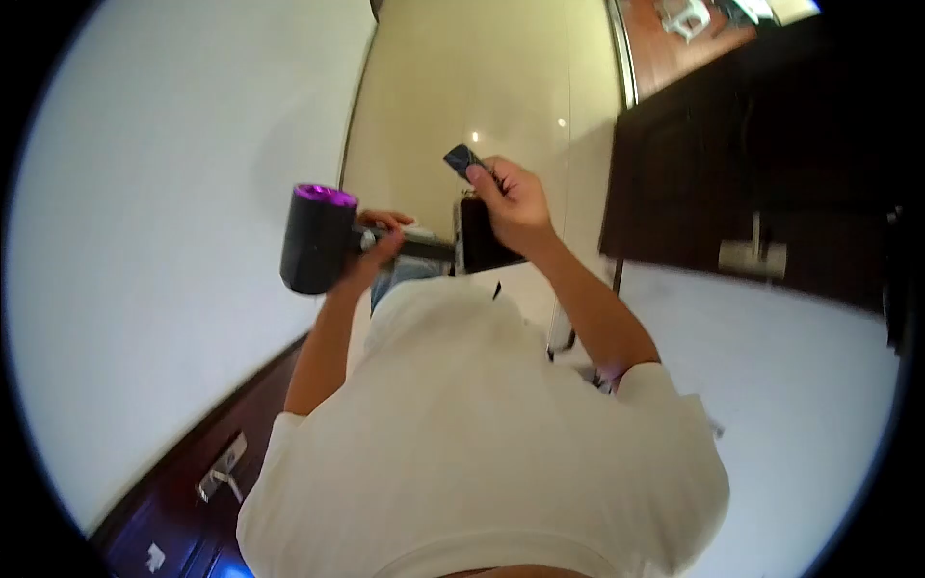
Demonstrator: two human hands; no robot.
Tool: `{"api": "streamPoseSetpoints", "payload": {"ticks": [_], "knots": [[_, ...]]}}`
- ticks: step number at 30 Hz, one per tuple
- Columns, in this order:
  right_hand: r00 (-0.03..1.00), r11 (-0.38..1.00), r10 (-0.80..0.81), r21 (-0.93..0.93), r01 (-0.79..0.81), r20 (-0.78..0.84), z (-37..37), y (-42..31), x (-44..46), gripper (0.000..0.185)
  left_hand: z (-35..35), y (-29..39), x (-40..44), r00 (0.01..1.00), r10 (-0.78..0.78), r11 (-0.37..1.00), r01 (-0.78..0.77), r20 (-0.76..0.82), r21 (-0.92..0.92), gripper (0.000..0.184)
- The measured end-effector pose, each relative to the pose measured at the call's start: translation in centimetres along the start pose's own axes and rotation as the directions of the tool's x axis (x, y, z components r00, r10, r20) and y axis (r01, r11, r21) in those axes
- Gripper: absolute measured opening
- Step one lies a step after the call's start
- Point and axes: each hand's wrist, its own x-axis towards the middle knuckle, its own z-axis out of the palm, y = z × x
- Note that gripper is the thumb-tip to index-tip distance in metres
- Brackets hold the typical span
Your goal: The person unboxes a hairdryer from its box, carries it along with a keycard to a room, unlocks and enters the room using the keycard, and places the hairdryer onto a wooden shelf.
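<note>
My left hand is closed around the dark handle of a hair dryer. The dryer's wide round head, with a shiny purple ring at its top, faces up on the left. My right hand pinches a small dark piece with a flat, squarish end between thumb and fingers; I cannot make out its exact kind. That piece is held apart from the dryer. Below my right hand, partly hidden by it, is a dark rectangular object with a pale, shiny edge.
A white wall runs along the left, above a dark door with a metal handle. Another dark door stands at right, with its handle plate. Glossy beige floor lies ahead; a white stool is far off.
</note>
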Motion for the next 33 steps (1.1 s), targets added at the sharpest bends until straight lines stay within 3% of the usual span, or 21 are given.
{"api": "streamPoseSetpoints", "payload": {"ticks": [1, 3, 4, 5, 7, 8, 11, 12, 14, 15, 17, 18, 21, 22, 23, 26, 27, 29, 31, 32, 33], "knots": [[1.0, 0.999, -0.025, -0.045, 0.026, 0.014, -0.3, -0.7, 2.9, 0.025, 0.8, 0.5, 1.9, 1.0, 0.02, 1.0, -0.02, -0.002, -0.022, 0.011], [0.991, 0.978, -0.127, -0.158, 0.134, 0.05, -1.8, 1.3, 9.4, 0.022, 3.4, 1.7, 6.9, 0.98, -0.154, 0.988, 0.153, -0.127, -0.013, 0.01], [0.992, 0.995, -0.045, -0.088, 0.055, 0.117, -2.5, 3.3, 11.7, 0.023, 3.3, -0.9, 9.4, 0.998, -0.068, 0.998, 0.067, -0.019, -0.021, 0.013], [0.989, 0.999, -0.009, -0.039, 0.015, 0.144, -3.1, 4.4, 14.0, 0.024, 1.8, -5.1, 11.4, 0.929, -0.352, 0.896, 0.371, -0.117, 0.245, 0.01], [0.985, 0.989, 0.087, 0.108, -0.104, 0.15, -5.0, 5.8, 18.1, 0.027, 2.0, -6.0, 18.6, 1.0, -0.014, 0.981, 0.012, 0.007, 0.194, 0.017], [0.983, 0.969, 0.114, 0.201, -0.142, 0.144, -5.8, 5.5, 19.2, 0.029, 3.4, -1.1, 20.2, 0.996, 0.064, 0.993, -0.069, 0.058, 0.099, 0.014], [0.987, 0.856, 0.09, 0.496, -0.145, 0.132, -10.3, 4.1, 23.7, 0.032, 2.2, -2.3, 29.8, 0.979, -0.147, 0.989, 0.142, 0.143, 0.046, 0.013], [0.994, 0.901, 0.095, 0.421, -0.107, 0.048, -11.7, 5.7, 24.5, 0.032, 2.1, -2.4, 33.1, 0.965, -0.191, 0.982, 0.187, 0.178, 0.039, 0.014], [0.973, 0.868, 0.227, 0.46, -0.186, -0.036, -18.0, 8.7, 34.9, 0.027, 2.7, -4.1, 48.8, 0.906, -0.266, 0.963, 0.266, 0.329, 0.047, 0.013], [0.968, 0.824, 0.235, 0.547, -0.149, -0.09, -20.2, 10.9, 38.0, 0.023, 4.0, -4.9, 53.9, 0.903, -0.251, 0.966, 0.255, 0.349, 0.035, 0.013], [0.929, 0.855, 0.282, 0.501, -0.132, -0.238, -24.1, 13.5, 45.1, 0.019, 5.1, -5.5, 64.3, 0.889, -0.328, 0.944, 0.315, 0.32, 0.092, 0.013], [0.905, 0.847, 0.338, 0.504, -0.171, -0.26, -25.9, 14.9, 47.9, 0.02, 5.7, -4.8, 68.1, 0.933, -0.139, 0.99, 0.131, 0.333, 0.048, 0.012], [0.85, 0.793, 0.44, 0.569, -0.217, -0.288, -29.1, 16.3, 55.3, 0.022, 6.3, -5.1, 76.2, 0.944, -0.169, 0.98, 0.13, 0.282, 0.151, 0.012], [0.853, 0.82, 0.43, 0.523, -0.232, -0.295, -30.5, 17.9, 59.4, 0.025, 6.3, -9.5, 80.0, 0.965, 0.114, 0.991, -0.126, 0.235, 0.035, 0.016], [0.839, 0.818, 0.48, 0.476, -0.323, -0.256, -32.2, 16.1, 65.0, 0.026, 5.9, -12.0, 85.1, 0.941, -0.026, 0.999, 0.037, 0.337, -0.026, 0.023], [0.924, 0.82, 0.381, 0.47, -0.327, -0.022, -35.3, 11.5, 79.2, 0.025, 6.1, -11.6, 93.5, 0.989, 0.023, 0.999, -0.017, 0.148, -0.046, 0.018], [0.93, 0.793, 0.358, 0.497, -0.352, 0.087, -36.5, 11.0, 83.4, 0.025, 5.7, -12.4, 96.1, 0.991, -0.101, 0.994, 0.103, 0.088, -0.023, 0.016], [0.922, 0.692, 0.314, 0.61, -0.386, 0.228, -37.1, 10.3, 92.3, 0.025, 5.4, -12.4, 100.3, 0.998, -0.031, 0.999, 0.029, -0.063, -0.022, 0.012], [0.903, 0.557, 0.137, 0.722, -0.409, 0.406, -37.9, 9.0, 101.9, 0.023, 4.8, -12.3, 106.4, 0.985, -0.041, 0.999, 0.037, -0.169, -0.031, 0.01], [0.883, 0.574, 0.142, 0.69, -0.441, 0.447, -38.3, 9.5, 106.9, 0.023, 4.0, -14.0, 109.6, 0.985, -0.043, 0.98, 0.009, -0.17, -0.198, 0.009], [0.841, 0.469, -0.032, 0.751, -0.464, 0.54, -38.4, 10.4, 112.3, 0.022, 2.7, -16.1, 113.2, 0.98, -0.009, 0.98, -0.031, -0.2, -0.196, 0.012]]}}
